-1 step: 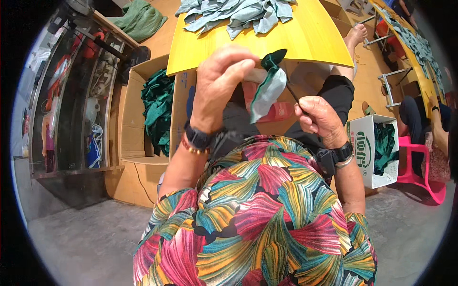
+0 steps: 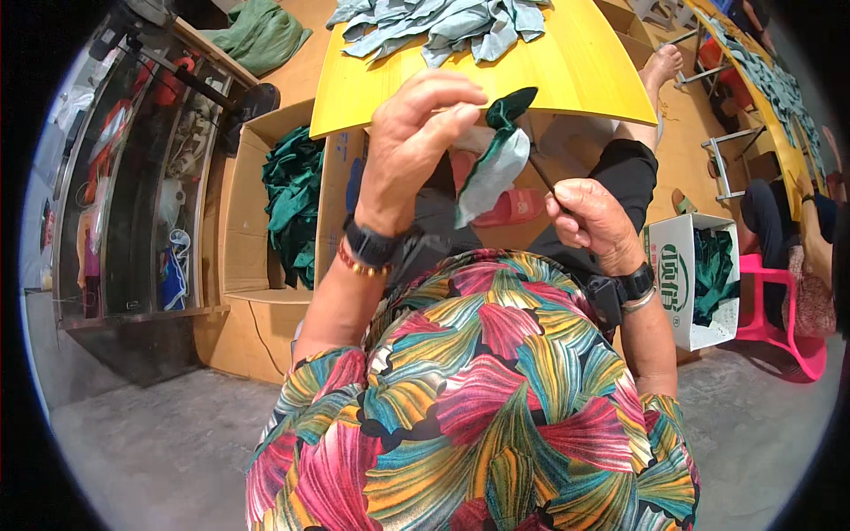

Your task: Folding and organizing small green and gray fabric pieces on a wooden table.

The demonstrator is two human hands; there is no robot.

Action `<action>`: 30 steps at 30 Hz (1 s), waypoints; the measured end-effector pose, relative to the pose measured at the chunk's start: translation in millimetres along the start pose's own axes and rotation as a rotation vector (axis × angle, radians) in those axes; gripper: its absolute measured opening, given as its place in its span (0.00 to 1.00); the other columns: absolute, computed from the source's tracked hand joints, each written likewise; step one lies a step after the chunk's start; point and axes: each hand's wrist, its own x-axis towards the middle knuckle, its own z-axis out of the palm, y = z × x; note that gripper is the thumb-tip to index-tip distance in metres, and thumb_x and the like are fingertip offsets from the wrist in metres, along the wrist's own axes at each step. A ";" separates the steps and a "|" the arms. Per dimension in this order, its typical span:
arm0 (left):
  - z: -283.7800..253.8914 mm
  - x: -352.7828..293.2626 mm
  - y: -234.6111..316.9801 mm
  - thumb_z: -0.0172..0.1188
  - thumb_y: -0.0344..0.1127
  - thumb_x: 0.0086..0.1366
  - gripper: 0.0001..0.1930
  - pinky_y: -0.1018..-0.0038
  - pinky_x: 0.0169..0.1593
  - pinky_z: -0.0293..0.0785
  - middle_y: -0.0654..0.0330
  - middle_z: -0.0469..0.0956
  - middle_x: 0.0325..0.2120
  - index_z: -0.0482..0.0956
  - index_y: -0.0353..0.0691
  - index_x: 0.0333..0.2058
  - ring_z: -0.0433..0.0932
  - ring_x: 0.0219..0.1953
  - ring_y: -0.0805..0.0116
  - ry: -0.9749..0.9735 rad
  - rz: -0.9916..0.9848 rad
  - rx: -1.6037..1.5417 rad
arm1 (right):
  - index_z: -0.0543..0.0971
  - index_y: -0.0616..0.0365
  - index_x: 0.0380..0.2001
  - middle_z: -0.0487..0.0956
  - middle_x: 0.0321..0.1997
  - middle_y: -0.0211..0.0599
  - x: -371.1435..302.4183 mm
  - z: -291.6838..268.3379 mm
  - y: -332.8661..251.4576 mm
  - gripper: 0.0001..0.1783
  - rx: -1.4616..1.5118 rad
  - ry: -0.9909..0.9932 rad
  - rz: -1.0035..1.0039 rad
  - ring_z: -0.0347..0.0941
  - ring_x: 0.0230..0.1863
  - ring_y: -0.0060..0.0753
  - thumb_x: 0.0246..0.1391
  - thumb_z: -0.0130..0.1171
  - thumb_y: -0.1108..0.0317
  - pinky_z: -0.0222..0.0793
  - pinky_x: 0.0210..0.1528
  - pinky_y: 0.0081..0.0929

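Note:
In front of my lap hangs a small fabric piece [image 2: 494, 181], pale grey-blue on one face and dark green at its folded top and along its edge. My left hand [image 2: 416, 133] holds it between thumb and fingers; the exact pinch is hidden. A thin dark rod [image 2: 541, 168] is gripped in my right hand [image 2: 591, 217], fingers curled around its lower end. The rod's upper end reaches up beside the fabric, near its green top; whether it is inside the fabric cannot be made out.
Grey-blue fabric pieces [image 2: 443, 28] lie piled on the yellow table [image 2: 567, 75] ahead. Dark green pieces fill a cardboard box [image 2: 248, 203] at left and a white box [image 2: 668, 279] at right. A pink stool [image 2: 801, 354] and another person's arm [image 2: 819, 239] are far right.
The fabric has shifted very slightly, its lower end swinging a little left and its green tip rising a bit. My left hand's fingers have moved slightly; my right hand is nearly still.

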 end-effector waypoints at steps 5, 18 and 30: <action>10.5 -5.4 -17.3 0.54 0.30 0.57 0.06 0.80 0.39 0.70 0.57 0.77 0.36 0.77 0.35 0.32 0.74 0.34 0.74 -0.264 -0.324 -0.416 | 0.73 0.61 0.23 0.64 0.11 0.24 -0.5 1.0 4.3 0.15 0.010 -0.022 0.033 0.51 0.08 0.13 0.56 0.49 0.60 0.46 0.10 0.12; 27.5 -11.3 -6.6 0.54 0.32 0.58 0.05 0.78 0.43 0.65 0.60 0.74 0.32 0.72 0.37 0.28 0.71 0.36 0.73 -0.432 -0.376 -0.313 | 0.72 0.63 0.22 0.62 0.09 0.24 -14.3 -7.1 16.1 0.16 0.055 -0.081 0.004 0.51 0.07 0.13 0.55 0.50 0.60 0.45 0.10 0.13; 68.4 -39.0 -15.3 0.53 0.40 0.62 0.10 0.85 0.23 0.63 0.69 0.71 0.19 0.73 0.38 0.30 0.66 0.20 0.84 -0.004 -0.599 -0.486 | 0.73 0.59 0.22 0.63 0.11 0.22 -11.9 -0.9 31.2 0.16 0.109 0.001 -0.044 0.52 0.08 0.11 0.56 0.49 0.58 0.46 0.10 0.10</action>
